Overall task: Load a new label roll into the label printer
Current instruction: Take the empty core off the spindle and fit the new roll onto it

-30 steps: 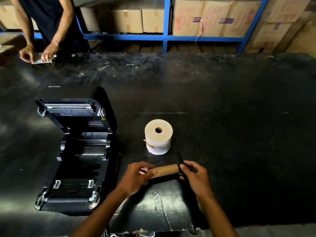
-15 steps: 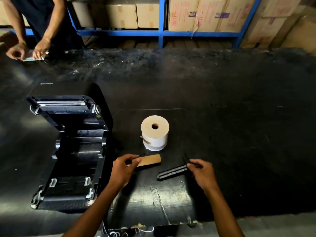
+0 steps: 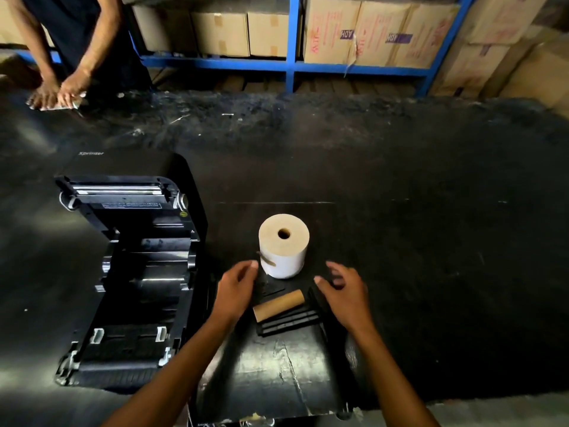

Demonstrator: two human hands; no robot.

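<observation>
A full white label roll (image 3: 284,245) stands on end on the black table (image 3: 431,241). Just in front of it lie an empty brown cardboard core (image 3: 278,305) and a black spindle bar (image 3: 289,322), side by side. My left hand (image 3: 235,291) hovers left of the roll with its fingers apart, holding nothing. My right hand (image 3: 345,291) hovers right of the roll, also empty with spread fingers. The black label printer (image 3: 129,272) sits to the left with its lid swung open and its roll bay empty.
Another person's hands (image 3: 58,94) press on a paper at the table's far left corner. Blue shelving (image 3: 292,66) with several cardboard boxes (image 3: 378,32) stands behind the table. The table's near edge shows torn covering and loose wires.
Earlier both hands held the core on the spindle, then pulled them apart. Both pieces now lie on the table, and my empty hands have moved up on either side of the label roll.
</observation>
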